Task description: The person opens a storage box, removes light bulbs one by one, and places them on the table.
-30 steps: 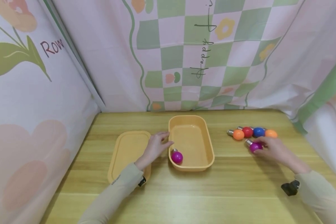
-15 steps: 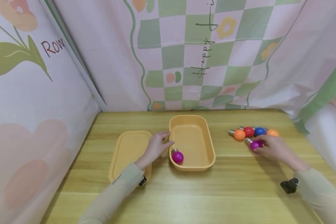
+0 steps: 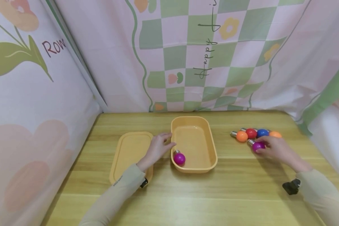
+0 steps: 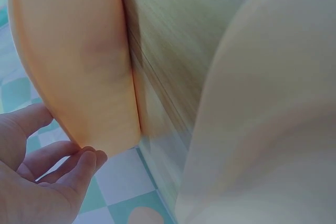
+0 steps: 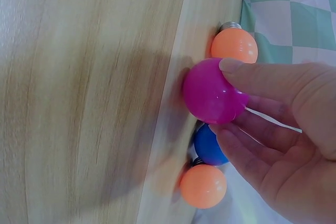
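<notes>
My right hand (image 3: 277, 150) pinches a purple light bulb (image 3: 258, 147) between thumb and fingertips, its metal base pointing away to the left. In the right wrist view the same purple bulb (image 5: 212, 93) largely hides the bulbs behind it. My left hand (image 3: 156, 149) holds the left rim of a yellow plastic box (image 3: 213, 150) with thumb and fingertips. The left wrist view shows the fingertips (image 4: 86, 153) against the box's outer wall (image 4: 84, 66). Another purple bulb (image 3: 179, 159) lies in the box's near left corner.
Beyond the right hand lie an orange bulb (image 3: 241, 136), a red bulb (image 3: 251, 133), a blue bulb (image 3: 262, 133) and a second orange bulb (image 3: 275, 134). The box's yellow lid (image 3: 130, 150) lies flat on the wooden table (image 3: 197, 197), partly under the left arm.
My right hand and the purple bulb have shifted very slightly toward the other bulbs. My left hand stays at the box rim.
</notes>
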A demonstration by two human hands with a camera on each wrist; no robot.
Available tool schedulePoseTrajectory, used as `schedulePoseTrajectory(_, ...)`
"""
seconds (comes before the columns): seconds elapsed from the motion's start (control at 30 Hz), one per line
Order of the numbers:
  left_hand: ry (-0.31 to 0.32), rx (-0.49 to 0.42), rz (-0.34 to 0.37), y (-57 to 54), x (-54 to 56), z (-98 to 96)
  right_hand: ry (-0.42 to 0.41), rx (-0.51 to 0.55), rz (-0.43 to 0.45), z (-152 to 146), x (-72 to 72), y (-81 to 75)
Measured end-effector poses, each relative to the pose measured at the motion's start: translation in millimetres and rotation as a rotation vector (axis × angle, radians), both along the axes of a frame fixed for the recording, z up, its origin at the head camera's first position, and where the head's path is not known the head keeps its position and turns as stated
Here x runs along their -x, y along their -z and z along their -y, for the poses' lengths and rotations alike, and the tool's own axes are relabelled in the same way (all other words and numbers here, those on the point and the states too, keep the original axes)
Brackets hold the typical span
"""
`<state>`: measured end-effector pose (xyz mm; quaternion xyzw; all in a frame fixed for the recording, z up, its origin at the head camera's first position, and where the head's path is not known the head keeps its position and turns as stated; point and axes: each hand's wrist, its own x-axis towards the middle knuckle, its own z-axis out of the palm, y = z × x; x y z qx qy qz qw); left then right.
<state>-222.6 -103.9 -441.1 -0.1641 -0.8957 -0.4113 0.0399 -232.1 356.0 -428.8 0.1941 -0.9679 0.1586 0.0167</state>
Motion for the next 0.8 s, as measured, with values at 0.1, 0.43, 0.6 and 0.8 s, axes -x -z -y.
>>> schedulePoseTrajectory(0.1, 0.000, 0.002, -0.002, 0.5, 0.1, 0.0, -0.003, 0.000, -0.023, 1.0, 0.3, 0.4)
schedulePoseTrajectory(0.43, -0.001, -0.003, -0.002, 1.6, 0.9, 0.4, 0.002, -0.011, -0.006, -0.3, 1.4, -0.5)
schedulePoseTrajectory(0.6, -0.002, -0.001, -0.006, 1.5, 0.9, 0.1, 0.004, -0.002, -0.012, 0.6, 0.7, -1.3)
schedulePoseTrajectory(0.8, -0.007, 0.009, -0.008, 1.0, 0.7, -0.2, 0.003, 0.005, -0.004, 0.1, 0.6, -2.9)
